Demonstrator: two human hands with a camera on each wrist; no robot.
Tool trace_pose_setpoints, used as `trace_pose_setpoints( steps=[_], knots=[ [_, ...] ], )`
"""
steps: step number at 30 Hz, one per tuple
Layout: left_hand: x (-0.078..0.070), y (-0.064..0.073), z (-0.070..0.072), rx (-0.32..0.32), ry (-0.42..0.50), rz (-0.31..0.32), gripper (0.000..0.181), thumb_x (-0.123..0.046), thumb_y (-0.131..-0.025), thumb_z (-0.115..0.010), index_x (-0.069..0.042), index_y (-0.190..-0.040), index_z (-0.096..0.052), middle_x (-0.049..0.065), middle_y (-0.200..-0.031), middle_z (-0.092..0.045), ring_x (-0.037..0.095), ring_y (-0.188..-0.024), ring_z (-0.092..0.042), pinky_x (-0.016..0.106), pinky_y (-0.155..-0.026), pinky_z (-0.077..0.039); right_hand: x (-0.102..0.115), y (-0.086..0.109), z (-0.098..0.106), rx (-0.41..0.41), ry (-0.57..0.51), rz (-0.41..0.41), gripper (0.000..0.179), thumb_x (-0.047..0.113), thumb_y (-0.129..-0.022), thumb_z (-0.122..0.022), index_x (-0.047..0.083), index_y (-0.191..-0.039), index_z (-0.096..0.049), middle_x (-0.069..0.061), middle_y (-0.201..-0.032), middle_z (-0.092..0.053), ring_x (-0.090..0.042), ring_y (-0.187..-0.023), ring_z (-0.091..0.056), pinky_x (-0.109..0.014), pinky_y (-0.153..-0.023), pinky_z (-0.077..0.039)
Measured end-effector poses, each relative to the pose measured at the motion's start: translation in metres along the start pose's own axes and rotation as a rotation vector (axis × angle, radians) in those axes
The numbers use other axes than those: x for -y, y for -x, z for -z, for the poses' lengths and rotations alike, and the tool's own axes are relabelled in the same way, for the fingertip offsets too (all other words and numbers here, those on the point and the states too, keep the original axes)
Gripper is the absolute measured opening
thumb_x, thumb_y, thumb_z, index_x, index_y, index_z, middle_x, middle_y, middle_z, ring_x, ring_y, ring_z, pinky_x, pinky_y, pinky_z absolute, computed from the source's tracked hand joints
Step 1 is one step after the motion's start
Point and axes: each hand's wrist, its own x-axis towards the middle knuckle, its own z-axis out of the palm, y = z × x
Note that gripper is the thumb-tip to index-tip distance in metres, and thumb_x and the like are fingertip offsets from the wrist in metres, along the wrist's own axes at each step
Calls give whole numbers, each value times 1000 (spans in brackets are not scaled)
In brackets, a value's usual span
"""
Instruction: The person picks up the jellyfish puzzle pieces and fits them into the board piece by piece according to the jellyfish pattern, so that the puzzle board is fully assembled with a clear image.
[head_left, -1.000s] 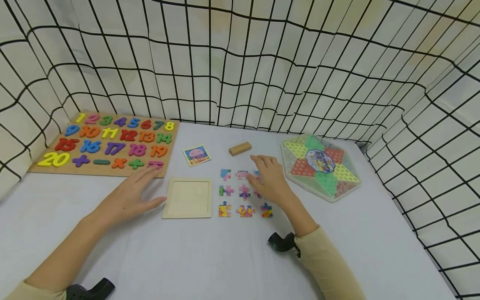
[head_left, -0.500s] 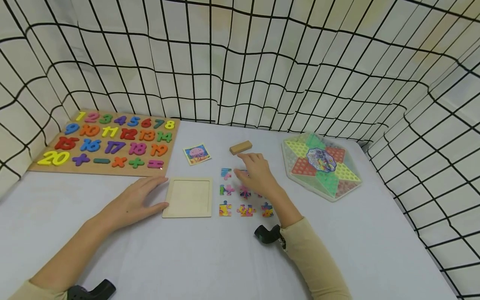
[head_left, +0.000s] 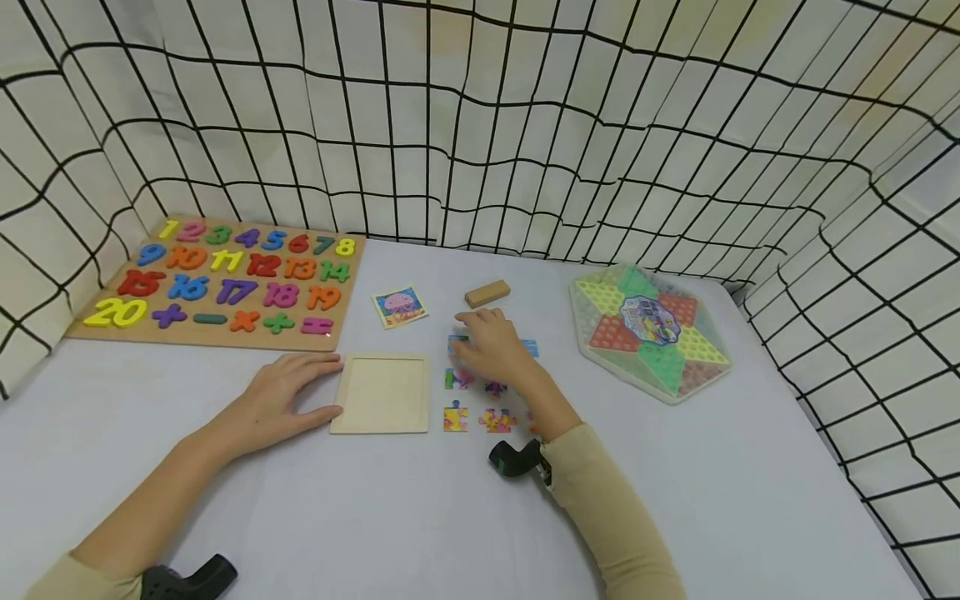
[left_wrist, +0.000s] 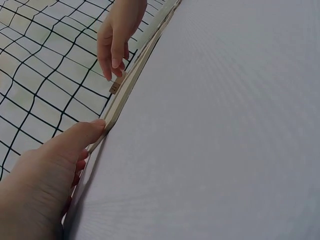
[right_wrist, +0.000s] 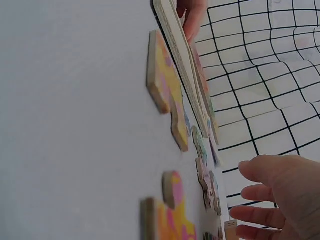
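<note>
My left hand (head_left: 277,404) lies at the left edge of a square wooden puzzle tray (head_left: 380,395), its thumb on the tray's edge. In the left wrist view, that thumb rests against the tray's rim (left_wrist: 119,101). Over the upper rows of jigsaw pieces hovers my right hand (head_left: 491,350), fingers spread and relaxed, with no piece seen in it. It hides part of those rows. A yellow piece (head_left: 455,417) and a yellow-pink piece (head_left: 498,421) show in the lowest row. In the right wrist view, the hand (right_wrist: 272,200) is raised beside the pieces.
A number board (head_left: 225,283) stands at the back left. A small picture card (head_left: 400,307) and a wooden block (head_left: 487,293) lie behind the pieces. To the right is a hexagonal board game box (head_left: 648,333). Black grid netting (head_left: 450,125) encloses the back and sides.
My right hand has moved left across the upper pieces, uncovering the top right piece. My left hand has come down to the tray's left edge.
</note>
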Motion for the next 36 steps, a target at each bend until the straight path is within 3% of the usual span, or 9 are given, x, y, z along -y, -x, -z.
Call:
trace_pose_setpoints(
  steps=[10,19,26,32,36],
  knots=[
    [-1,-2,0,26,11,35,63,-43,-78,-70,-6,-126,-53,14,-133,-46,36,-123,-36,58,-93,-26,-7,2,-10,14,75,22,40,30,-91,-55,9,-124,-56,-8,-122,-51,-24,-110,-44,-41,-90,-37],
    [1,-2,-1,7,-1,26,62,-41,-77,-71,-6,-125,-53,15,-132,-46,36,-122,-36,56,-91,-26,-8,4,-11,2,36,27,38,33,-90,-56,13,-122,-56,-5,-122,-50,-22,-110,-42,-46,-93,-30],
    [1,-1,-3,7,4,28,61,-40,-77,-71,-6,-124,-54,15,-131,-46,36,-121,-37,56,-90,-27,-8,3,-15,5,28,18,38,34,-89,-58,13,-120,-56,-5,-123,-51,-23,-114,-39,-43,-93,-29],
    [1,-2,-1,9,21,34,62,-41,-76,-71,-6,-124,-54,14,-130,-47,35,-121,-37,57,-92,-25,-9,1,-17,-111,32,110,33,28,-84,-66,13,-112,-56,-3,-103,-57,-22,-97,-43,-37,-83,-34],
    [0,-2,-1,13,43,49,62,-42,-77,-71,-7,-125,-54,14,-131,-47,36,-122,-36,58,-92,-24,-8,1,-16,-115,-7,126,32,24,-84,-65,12,-112,-55,0,-92,-56,-18,-88,-43,-33,-79,-34]
  ],
)
